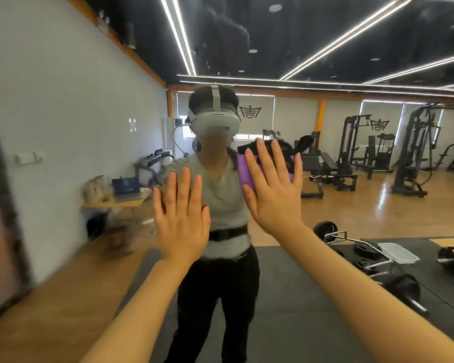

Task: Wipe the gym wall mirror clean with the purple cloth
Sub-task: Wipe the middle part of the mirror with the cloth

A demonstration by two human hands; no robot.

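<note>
gym mirror (351, 153) fills the frame. at centre right, our right hand (273, 189), fingers spread, presses the purple cloth (245, 171) flat, mid-wipe; left hand (181, 221) braces, fingers straight. next: sweep sideways, pressure even.

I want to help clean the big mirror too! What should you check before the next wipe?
1. Purple cloth under the right hand: ok, straight fingers press it flat.
2. Cloth touching the mirror: ok.
3. Left hand out of the cloth's way: ok, it is open, beside and lower.
4. Left hand touching the glass: cannot tell.
5. Smudges left: not ok, cloudy marks show high up on the glass.
6. Cloth clean or damp: cannot tell.
</note>
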